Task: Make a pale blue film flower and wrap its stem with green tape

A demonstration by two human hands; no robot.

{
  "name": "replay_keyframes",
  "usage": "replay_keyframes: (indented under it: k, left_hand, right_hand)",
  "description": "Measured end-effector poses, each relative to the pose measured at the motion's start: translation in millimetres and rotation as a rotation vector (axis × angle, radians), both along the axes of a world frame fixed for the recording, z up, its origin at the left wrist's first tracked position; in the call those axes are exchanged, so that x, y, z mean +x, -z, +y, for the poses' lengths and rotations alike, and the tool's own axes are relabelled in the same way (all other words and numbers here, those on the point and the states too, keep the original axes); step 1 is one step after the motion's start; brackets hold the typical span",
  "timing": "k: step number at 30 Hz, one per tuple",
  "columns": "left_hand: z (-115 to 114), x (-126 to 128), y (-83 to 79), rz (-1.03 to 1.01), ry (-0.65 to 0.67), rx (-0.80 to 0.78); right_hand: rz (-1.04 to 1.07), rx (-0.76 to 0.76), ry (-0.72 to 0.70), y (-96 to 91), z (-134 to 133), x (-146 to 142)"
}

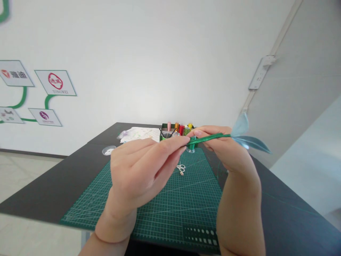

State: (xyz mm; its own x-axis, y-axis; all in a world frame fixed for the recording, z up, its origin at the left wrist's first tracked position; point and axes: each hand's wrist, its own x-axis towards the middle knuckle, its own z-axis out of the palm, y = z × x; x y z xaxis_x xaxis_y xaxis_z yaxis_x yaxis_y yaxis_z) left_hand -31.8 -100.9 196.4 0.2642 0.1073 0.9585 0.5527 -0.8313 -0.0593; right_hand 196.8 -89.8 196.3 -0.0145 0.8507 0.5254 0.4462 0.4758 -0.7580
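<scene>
Both hands are raised above a green cutting mat (170, 206). My right hand (229, 153) grips a green wrapped stem (210, 137) that ends in pale blue translucent petals (246, 137) pointing right. My left hand (141, 170) has its fingers closed and pinches the left end of the stem where green tape is wound round it. The fingertips of the two hands meet at about the middle of the view.
The mat lies on a dark table (48, 192). A small pair of scissors (181, 168) lies on the mat. At the back are a box with several thread spools (177, 129), a printed sheet (140, 134) and a small clear round dish (108, 150).
</scene>
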Motion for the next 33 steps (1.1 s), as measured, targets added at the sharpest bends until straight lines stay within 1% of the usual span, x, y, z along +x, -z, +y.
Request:
replay_keyframes:
  k: [2,4,7,9,11,14,17,19,24,26,28,33]
  left_hand:
    - [2,2,-0.2,-0.041,-0.022,-0.022]
    - [4,4,-1.5,-0.095,0.001,-0.083]
    - [6,7,-3.8,-0.190,0.090,-0.234]
    - [4,7,-4.9,-0.232,0.155,-0.318]
    - [1,5,-5.6,-0.247,0.209,-0.373]
    - [-2,2,-6.4,-0.252,0.260,-0.413]
    - [-2,1,-6.8,-0.252,0.282,-0.425]
    - [1,1,-7.0,-0.258,0.295,-0.429]
    - [9,3,-7.7,-0.260,0.316,-0.456]
    - [13,4,-7.6,-0.257,0.325,-0.472]
    - [17,6,-7.1,-0.246,0.331,-0.493]
    - [29,11,-4.6,-0.207,0.365,-0.538]
  right_hand:
    - [-0.010,-0.014,0.010,-0.4,-1,0]
    - [-0.013,-0.033,0.000,-1.3,-3,-2]
    - [0.000,-0.056,-0.045,-2.5,-4,-3]
    - [0.059,-0.024,-0.045,-2.4,-2,-2]
    - [0.165,0.033,-0.034,-1.7,2,-1]
    - [0.353,0.069,-0.053,-0.3,10,4]
    - [0.437,0.047,-0.101,1.4,18,9]
    - [0.431,0.034,-0.097,2.6,22,13]
    - [0.354,0.058,0.053,5.4,27,17]
    - [0.324,0.071,0.059,5.4,25,14]
    - [0.302,0.059,0.002,4.2,19,7]
    - [0.269,0.025,-0.242,-1.1,-5,-15]
